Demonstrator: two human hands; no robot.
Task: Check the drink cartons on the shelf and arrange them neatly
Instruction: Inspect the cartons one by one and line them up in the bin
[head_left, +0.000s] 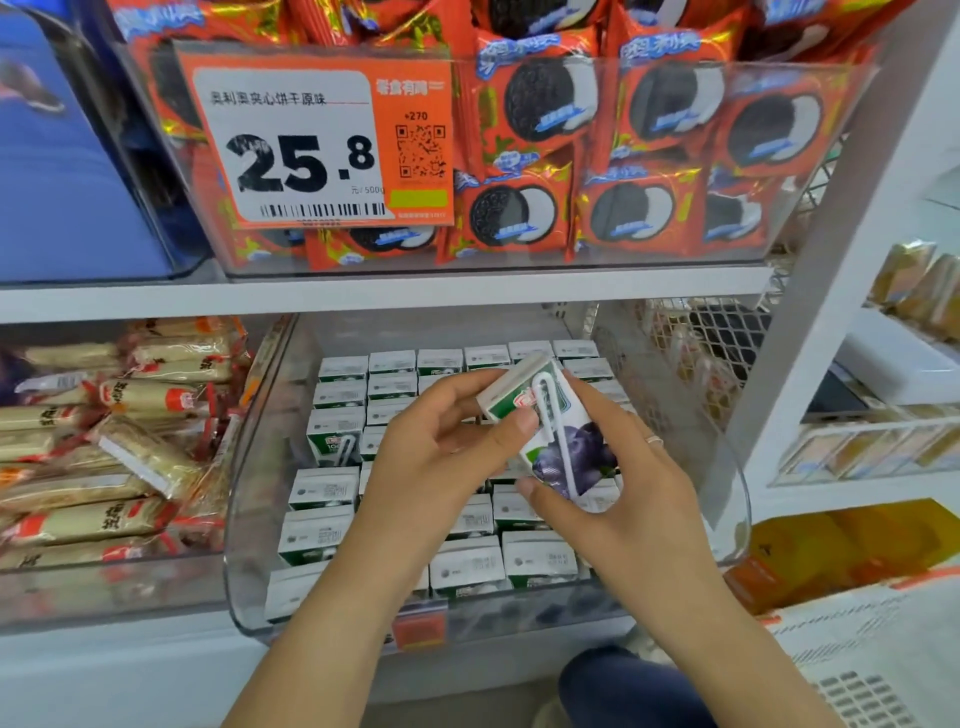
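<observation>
Filling the clear bin: upright drink cartons, rows touching.

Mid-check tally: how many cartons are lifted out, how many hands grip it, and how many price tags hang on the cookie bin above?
Lifted carton: 1
Hands gripping it: 2, left hand and right hand
Price tag on cookie bin: 1
Total: 4

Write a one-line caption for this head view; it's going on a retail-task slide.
Both hands, left and right, hold a tilted drink carton above the clear bin of cartons.
</observation>
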